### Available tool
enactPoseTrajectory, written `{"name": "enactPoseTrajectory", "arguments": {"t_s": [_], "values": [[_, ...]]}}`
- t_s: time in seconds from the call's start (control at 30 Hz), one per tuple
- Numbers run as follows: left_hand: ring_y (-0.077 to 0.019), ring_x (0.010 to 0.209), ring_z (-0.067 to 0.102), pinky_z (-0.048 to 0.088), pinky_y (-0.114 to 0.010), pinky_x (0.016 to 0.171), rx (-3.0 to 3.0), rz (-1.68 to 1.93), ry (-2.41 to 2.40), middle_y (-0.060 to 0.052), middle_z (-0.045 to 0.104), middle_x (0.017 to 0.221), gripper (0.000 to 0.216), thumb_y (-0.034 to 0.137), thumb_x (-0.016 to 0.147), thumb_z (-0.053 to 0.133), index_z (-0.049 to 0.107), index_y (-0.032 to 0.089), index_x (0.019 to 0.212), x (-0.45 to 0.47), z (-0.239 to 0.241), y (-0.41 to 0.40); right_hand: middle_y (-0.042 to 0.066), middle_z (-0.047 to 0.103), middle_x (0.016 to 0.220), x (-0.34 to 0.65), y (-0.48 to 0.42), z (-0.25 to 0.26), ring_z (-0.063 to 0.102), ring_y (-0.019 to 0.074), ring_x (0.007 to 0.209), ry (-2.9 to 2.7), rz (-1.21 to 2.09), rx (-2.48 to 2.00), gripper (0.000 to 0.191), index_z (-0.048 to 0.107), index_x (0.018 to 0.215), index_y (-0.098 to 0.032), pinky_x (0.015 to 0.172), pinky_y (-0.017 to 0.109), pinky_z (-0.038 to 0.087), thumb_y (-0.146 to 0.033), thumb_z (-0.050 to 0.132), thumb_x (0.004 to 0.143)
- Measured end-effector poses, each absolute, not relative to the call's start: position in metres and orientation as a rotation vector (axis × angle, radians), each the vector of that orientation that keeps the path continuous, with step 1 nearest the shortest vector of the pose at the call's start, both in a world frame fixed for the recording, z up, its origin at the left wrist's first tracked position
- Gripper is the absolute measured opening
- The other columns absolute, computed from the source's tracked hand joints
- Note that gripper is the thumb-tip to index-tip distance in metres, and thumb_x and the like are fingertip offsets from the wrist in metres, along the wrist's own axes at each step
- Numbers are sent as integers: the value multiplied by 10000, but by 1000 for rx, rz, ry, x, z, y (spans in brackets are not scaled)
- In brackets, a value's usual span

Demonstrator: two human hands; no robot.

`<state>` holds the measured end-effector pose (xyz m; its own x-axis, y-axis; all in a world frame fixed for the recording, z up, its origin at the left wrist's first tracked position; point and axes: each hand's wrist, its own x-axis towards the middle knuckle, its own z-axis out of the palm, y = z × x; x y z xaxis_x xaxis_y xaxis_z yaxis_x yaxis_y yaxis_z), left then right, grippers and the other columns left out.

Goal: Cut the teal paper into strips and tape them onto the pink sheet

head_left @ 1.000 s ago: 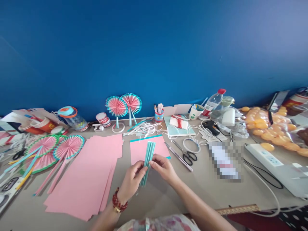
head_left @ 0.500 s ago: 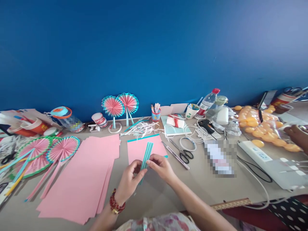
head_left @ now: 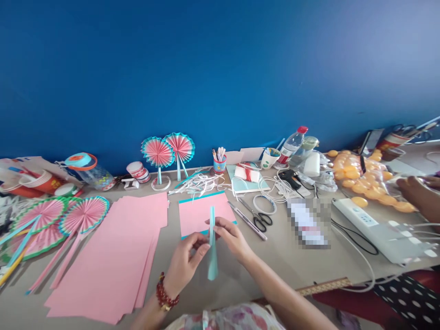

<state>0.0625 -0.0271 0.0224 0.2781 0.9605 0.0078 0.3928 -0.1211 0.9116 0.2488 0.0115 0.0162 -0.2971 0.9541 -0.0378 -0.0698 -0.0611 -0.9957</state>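
With both hands, left hand (head_left: 187, 262) and right hand (head_left: 231, 236), pinching the folded teal strip (head_left: 212, 243), pressing pleats flat, edges aligned.

— Where am I looking from?
— I have one view only, worn on the head, looking forward and down over the table (head_left: 309, 261). The blue wall (head_left: 220, 68) fills the upper half of the frame.
— How near?
— Close: both forearms come in from the bottom edge, centre, with the hands at lower middle.
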Motion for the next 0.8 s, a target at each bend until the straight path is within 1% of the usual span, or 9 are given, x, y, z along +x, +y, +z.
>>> {"name": "enactPoseTrajectory", "arguments": {"t_s": [0.1,0.17,0.23,0.37,0.47,0.57,0.63,0.73,0.8], "values": [[-187,889,642,538,-275,725,1778,1014,1429,-88,645,1092,285,434,958,548,579,209,1130,56,20,-27,9,645,803,253,10,20,573,157,751,-1578,1463,-1040,297,693,1011,-200,708,269,445,-397,486,932],[-188,931,651,552,-325,826,1839,1081,1440,-115,584,1275,408,406,942,577,512,230,1304,51,20,-25,9,650,814,254,9,22,571,158,762,-1791,1462,-988,304,699,975,-206,713,262,438,-385,454,960],[-185,938,663,553,-335,855,1836,1024,1381,-108,593,1278,429,383,956,550,490,248,1358,46,21,-24,12,661,847,254,7,22,575,161,787,-1940,1453,-914,318,705,958,-213,746,266,439,-386,439,979],[-187,913,667,542,-287,819,1751,925,1370,-58,677,990,243,384,983,492,622,215,1098,39,15,-27,9,677,865,257,2,21,578,151,758,-2121,1374,-862,296,717,1008,-233,715,252,442,-385,465,980],[-192,900,659,537,-286,808,1757,917,1408,-54,675,971,237,401,992,481,626,213,995,32,5,-32,-2,698,838,271,0,22,601,149,719,-2186,1280,-929,233,725,1017,-252,664,241,445,-344,522,949],[-199,915,658,538,-306,817,1829,926,1471,-54,670,990,227,374,1011,445,612,220,996,24,-8,-39,14,726,885,301,4,22,638,163,746,-2148,1010,-1185,225,723,997,-258,672,254,457,-319,512,944],[-218,957,655,535,-338,844,1969,920,1530,-61,669,1017,214,337,1011,438,619,224,1001,20,-14,-43,46,730,964,326,10,20,650,183,794,-2071,680,-1458,244,709,993,-249,684,272,462,-344,488,951],[-246,1026,632,519,-391,901,2204,871,1602,-68,668,1046,190,281,998,459,639,225,1013,17,-19,-47,61,720,926,360,19,12,649,198,823,-2011,186,-1786,276,690,958,-234,710,290,455,-347,438,960],[-252,1064,611,509,-406,925,2306,824,1611,-75,663,1081,187,265,995,472,639,223,1066,17,-18,-50,69,715,934,375,23,6,645,204,822,-1982,109,-1843,263,684,951,-222,700,297,447,-336,448,949]]}}
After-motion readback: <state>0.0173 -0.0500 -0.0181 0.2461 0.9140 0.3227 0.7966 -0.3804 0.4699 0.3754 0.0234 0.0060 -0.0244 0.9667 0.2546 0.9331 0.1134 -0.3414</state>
